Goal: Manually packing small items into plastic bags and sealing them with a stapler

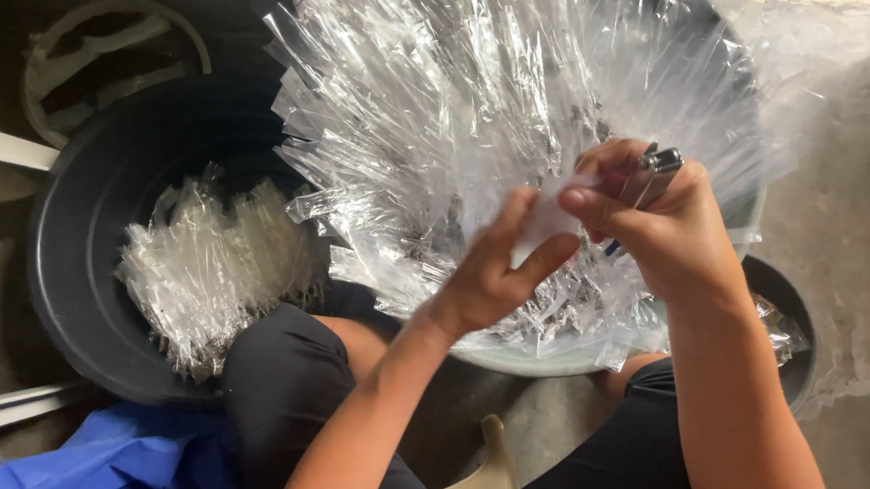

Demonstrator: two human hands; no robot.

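My left hand (497,266) and my right hand (653,223) meet over a big heap of clear plastic packets (478,130) piled in a pale basin (537,362). Both pinch one small clear packet (547,219) between thumb and fingers. My right hand also grips a silver metal tool (654,175) with a dark tip poking out below the palm. The heap hides most of the basin.
A large dark tub (87,261) at left holds a smaller pile of filled clear packets (212,266). Another dark bowl (789,315) peeks out at right. My knees in black shorts (285,384) sit below, blue cloth (129,456) at lower left, concrete floor (842,191) around.
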